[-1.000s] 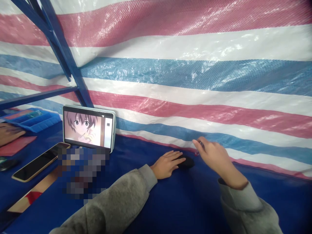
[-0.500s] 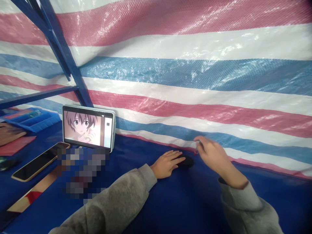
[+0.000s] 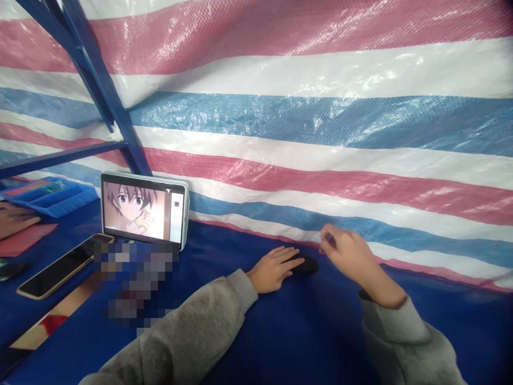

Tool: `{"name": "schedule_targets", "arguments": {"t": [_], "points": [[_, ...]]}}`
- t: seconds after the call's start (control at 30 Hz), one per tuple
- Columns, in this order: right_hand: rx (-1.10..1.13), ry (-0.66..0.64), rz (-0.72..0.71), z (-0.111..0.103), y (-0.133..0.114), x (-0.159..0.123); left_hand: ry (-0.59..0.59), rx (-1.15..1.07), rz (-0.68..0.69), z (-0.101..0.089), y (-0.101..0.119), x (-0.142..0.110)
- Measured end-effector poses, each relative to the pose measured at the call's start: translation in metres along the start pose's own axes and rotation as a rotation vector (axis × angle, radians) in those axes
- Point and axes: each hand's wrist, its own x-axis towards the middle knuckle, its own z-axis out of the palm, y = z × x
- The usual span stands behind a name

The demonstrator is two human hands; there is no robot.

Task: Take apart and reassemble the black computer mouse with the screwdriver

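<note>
On the dark blue tabletop lies a small black rounded object, its kind unclear. My left hand rests flat with fingers stretched, the fingertips on the left part of that object and covering some of it. Just right of and above it hovers my right hand, thumb and index finger pinched together. What the pinch holds, if anything, is too small to make out. A tiny pinkish speck shows below the fingertips.
A propped tablet plays a cartoon at the left, with a phone lying before it. Farther left are a blue compartment tray, red sheets and another person's hand. Striped plastic sheeting hangs behind the table.
The fingers of my right hand have curled in slightly, and the hand has barely shifted. My left hand stays in place. The tablet's picture has changed a little.
</note>
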Motion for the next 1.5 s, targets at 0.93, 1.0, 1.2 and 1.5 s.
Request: {"name": "schedule_targets", "arguments": {"t": [0.93,1.0,1.2,1.5], "points": [[0.07,-0.002,-0.062,0.0003,0.0009,-0.0003,0.004,0.004,0.004,0.0017,-0.0014,-0.0006],[0.056,0.017,-0.064,0.0013,0.0019,-0.0003,0.003,0.003,0.005,0.0023,-0.0018,-0.0007],[0.031,0.012,-0.066,0.0007,0.0019,-0.0008,-0.001,0.007,0.008,0.0013,-0.001,-0.0003],[-0.002,-0.021,-0.057,-0.0024,-0.0003,-0.0026,0.003,0.004,0.009,0.002,-0.001,0.0004]]}}
